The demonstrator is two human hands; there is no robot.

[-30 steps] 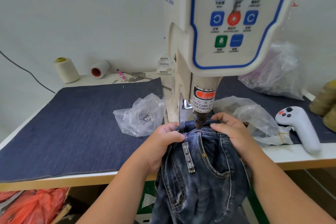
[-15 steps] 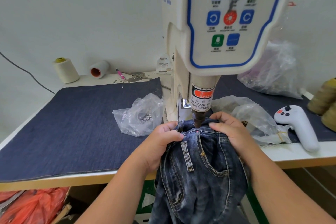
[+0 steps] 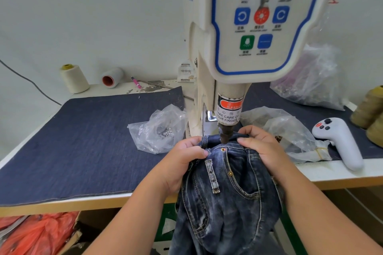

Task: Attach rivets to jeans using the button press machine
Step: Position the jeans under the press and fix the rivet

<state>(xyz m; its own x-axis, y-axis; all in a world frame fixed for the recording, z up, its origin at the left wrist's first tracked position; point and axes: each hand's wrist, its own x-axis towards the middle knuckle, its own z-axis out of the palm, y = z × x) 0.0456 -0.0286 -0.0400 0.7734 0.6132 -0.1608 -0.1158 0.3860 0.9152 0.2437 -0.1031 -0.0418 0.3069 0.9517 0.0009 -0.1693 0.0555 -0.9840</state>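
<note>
Dark washed jeans (image 3: 226,198) hang over the table's front edge, their pocket corner under the punch (image 3: 225,133) of the white button press machine (image 3: 244,27). My left hand (image 3: 184,159) grips the waistband on the punch's left. My right hand (image 3: 262,147) pinches the folded denim on its right. A red light spot falls on the pocket corner (image 3: 223,149) just in front of the punch. One brass rivet (image 3: 230,173) sits lower on the pocket seam. The lower die is hidden under the cloth.
A clear bag of rivets (image 3: 159,130) lies left of the machine on a dark denim mat (image 3: 83,141). More plastic bags (image 3: 290,130) and a white handheld controller (image 3: 339,143) lie to the right. Thread cones (image 3: 73,78) stand at the back left.
Both hands have kept their hold while the jeans shifted slightly; a red light spot now shows on the pocket corner in front of the punch.
</note>
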